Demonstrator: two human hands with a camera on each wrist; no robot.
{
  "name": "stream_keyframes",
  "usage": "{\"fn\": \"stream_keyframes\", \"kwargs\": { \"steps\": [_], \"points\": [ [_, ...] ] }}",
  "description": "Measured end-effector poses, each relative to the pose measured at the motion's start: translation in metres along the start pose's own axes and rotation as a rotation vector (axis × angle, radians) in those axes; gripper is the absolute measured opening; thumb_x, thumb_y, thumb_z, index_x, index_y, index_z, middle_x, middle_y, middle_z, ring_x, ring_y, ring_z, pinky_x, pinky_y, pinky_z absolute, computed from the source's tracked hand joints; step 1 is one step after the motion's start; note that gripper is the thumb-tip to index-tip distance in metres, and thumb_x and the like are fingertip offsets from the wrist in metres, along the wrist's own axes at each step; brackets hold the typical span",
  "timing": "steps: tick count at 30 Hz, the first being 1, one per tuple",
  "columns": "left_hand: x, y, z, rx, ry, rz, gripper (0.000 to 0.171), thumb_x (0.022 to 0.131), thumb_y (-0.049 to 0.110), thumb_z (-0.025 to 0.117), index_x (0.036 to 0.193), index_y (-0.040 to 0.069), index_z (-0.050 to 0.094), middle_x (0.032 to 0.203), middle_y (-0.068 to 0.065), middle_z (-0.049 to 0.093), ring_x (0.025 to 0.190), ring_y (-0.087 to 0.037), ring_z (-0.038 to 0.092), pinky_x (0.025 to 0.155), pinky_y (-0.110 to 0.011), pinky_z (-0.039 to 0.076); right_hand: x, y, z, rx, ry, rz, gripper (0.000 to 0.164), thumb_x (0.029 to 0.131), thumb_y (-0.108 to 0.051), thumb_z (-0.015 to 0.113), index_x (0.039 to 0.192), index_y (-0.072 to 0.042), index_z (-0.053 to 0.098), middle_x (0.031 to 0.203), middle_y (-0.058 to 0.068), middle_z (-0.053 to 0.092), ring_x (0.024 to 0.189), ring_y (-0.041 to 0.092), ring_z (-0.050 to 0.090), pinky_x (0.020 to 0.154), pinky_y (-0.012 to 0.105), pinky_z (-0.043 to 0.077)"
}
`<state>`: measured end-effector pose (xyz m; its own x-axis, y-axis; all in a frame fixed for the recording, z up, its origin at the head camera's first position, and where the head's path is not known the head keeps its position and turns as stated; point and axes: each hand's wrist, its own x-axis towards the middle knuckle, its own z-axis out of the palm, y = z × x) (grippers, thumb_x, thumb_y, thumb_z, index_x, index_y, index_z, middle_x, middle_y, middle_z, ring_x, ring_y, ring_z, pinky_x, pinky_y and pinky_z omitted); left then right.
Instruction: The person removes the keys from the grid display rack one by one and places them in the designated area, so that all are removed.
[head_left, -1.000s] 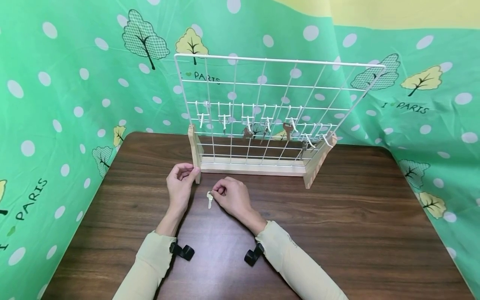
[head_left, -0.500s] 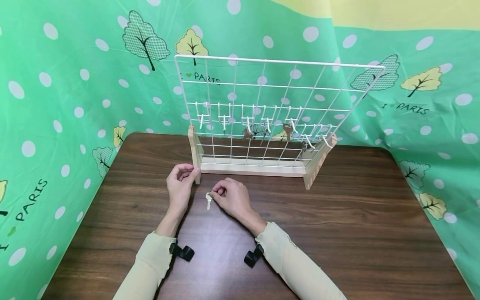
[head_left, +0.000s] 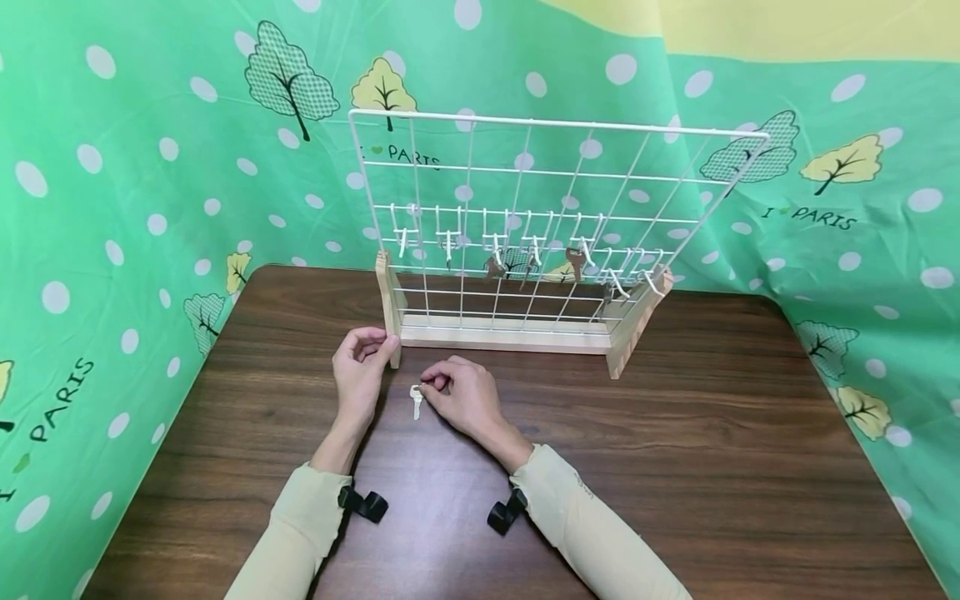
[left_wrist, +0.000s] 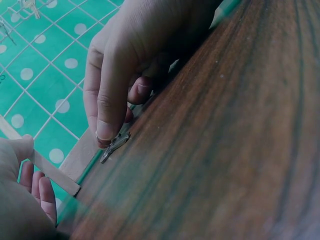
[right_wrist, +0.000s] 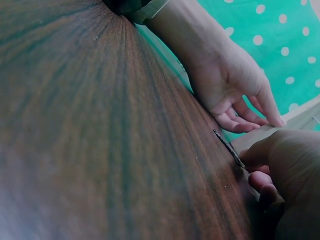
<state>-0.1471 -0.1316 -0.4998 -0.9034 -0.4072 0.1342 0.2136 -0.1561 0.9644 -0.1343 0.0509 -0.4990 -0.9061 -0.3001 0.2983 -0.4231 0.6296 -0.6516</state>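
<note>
My right hand (head_left: 467, 393) pinches a small silver key (head_left: 417, 403) by its head end, between thumb and forefinger. The key's blade points toward me, low over the brown table; whether it touches the wood cannot be told. In the left wrist view the key (left_wrist: 115, 147) shows just under the fingertips. My left hand (head_left: 358, 367) holds the front of the left wooden leg (head_left: 390, 304) of a white wire grid rack (head_left: 558, 123), thumb against the wood, the other fingers loosely bent. Hooks (head_left: 448, 243) stand in a row across the grid, and several carry keys (head_left: 576, 262).
A dark wood-grain table (head_left: 712, 467) lies under everything. Behind and on both sides hangs a green dotted cloth (head_left: 150, 150) with tree prints. The rack's right wooden leg (head_left: 636, 325) and base bar (head_left: 506, 335) stand beyond my hands. Black straps (head_left: 365, 503) sit at both wrists.
The key in my right hand has shifted slightly left and toward me, with the fingertips moving a little. My left hand and the rack have stayed put.
</note>
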Motion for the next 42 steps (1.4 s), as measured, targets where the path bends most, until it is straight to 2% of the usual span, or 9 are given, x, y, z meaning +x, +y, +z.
{"fn": "stream_keyframes", "kwargs": {
  "steps": [11,23,29,36,42],
  "points": [
    [0.0005,0.0003,0.0001,-0.001,0.002,-0.008,0.016,0.093,-0.012,0.081,0.103,-0.007,0.07,0.091,0.006,0.071,0.083,-0.006,0.067,0.081,-0.016,0.055,0.0,-0.0001,-0.0007,0.014,-0.008,-0.009,0.009,0.09,-0.016,0.089,0.099,-0.016,0.087,0.081,-0.007,0.069,0.064,-0.001,0.052,0.061,0.022,0.044],
    [-0.0005,0.0017,0.0016,0.005,-0.003,-0.008,0.015,0.093,-0.012,0.081,0.103,-0.006,0.07,0.092,0.006,0.071,0.085,-0.007,0.068,0.082,-0.017,0.055,-0.0008,0.0003,-0.0015,0.087,0.016,0.006,0.008,0.092,-0.015,0.089,0.1,-0.014,0.087,0.084,-0.004,0.071,0.064,-0.001,0.054,0.06,0.018,0.045],
    [-0.0001,0.001,0.0003,-0.001,0.008,-0.006,0.015,0.094,-0.013,0.081,0.103,-0.007,0.07,0.092,0.006,0.071,0.085,-0.007,0.068,0.082,-0.017,0.056,0.001,0.0013,-0.0001,0.171,0.045,0.028,0.007,0.093,-0.013,0.088,0.1,-0.013,0.086,0.084,-0.003,0.07,0.064,-0.002,0.053,0.059,0.016,0.045],
    [0.0003,0.0011,0.0004,-0.006,-0.002,0.007,0.017,0.093,-0.012,0.081,0.105,-0.011,0.069,0.091,0.006,0.072,0.084,-0.006,0.068,0.08,-0.016,0.055,0.0028,-0.0019,-0.0019,0.319,0.108,0.048,0.007,0.093,-0.007,0.087,0.099,-0.008,0.085,0.082,0.002,0.069,0.066,0.002,0.053,0.06,0.016,0.044],
    [-0.0005,0.0005,-0.0001,-0.022,-0.007,0.009,0.016,0.093,-0.013,0.081,0.104,-0.008,0.07,0.091,0.006,0.072,0.083,-0.006,0.067,0.079,-0.016,0.055,0.0041,-0.0068,-0.0064,0.382,0.17,0.048,0.007,0.094,-0.006,0.087,0.1,-0.006,0.085,0.084,0.004,0.071,0.069,0.004,0.054,0.063,0.016,0.043]
  ]
}}
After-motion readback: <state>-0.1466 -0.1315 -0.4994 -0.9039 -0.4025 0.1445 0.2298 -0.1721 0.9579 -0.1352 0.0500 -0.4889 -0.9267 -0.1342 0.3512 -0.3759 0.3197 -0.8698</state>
